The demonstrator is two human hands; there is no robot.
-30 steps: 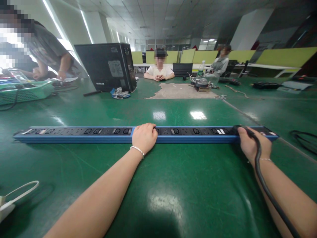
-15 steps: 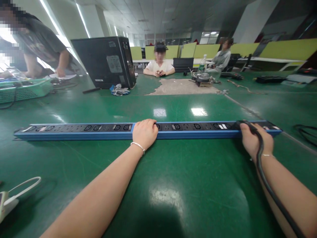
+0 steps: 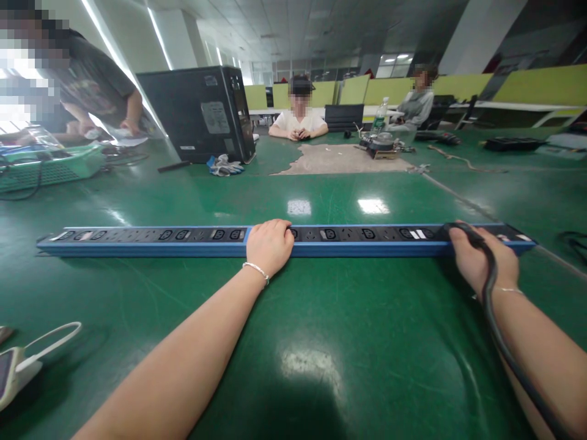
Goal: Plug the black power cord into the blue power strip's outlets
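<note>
- Compared with half a second ago, we see the whole scene shifted slightly toward three o'clock; both our hands keep their places along the long, blue-edged black power strip [image 3: 348, 249], which lies across the view from nine to three o'clock.
- The white handheld device [image 3: 14, 370] at eight o'clock now shows more of itself, though the left edge cuts it off; the thin black looped cable [image 3: 573, 234] at three o'clock loses more.
- Our left hand [image 3: 269, 247], near the centre, covers the strip's middle, fingers pressed together and curled over; whether they grip underneath, we cannot tell.
- Our right hand [image 3: 486, 260], toward three o'clock, pinches a black plug [image 3: 461, 231] near the strip's end; a thick black cord [image 3: 493, 318] runs from it toward five o'clock.
- The glossy green tabletop [image 3: 367, 318] stretches from the strip toward six o'clock, and beyond it to blue-and-white gloves [image 3: 224, 165] and a black computer tower [image 3: 197, 116] at ten.
- Most right fingertips are hidden; we cannot make out whether the plug is seated.
</note>
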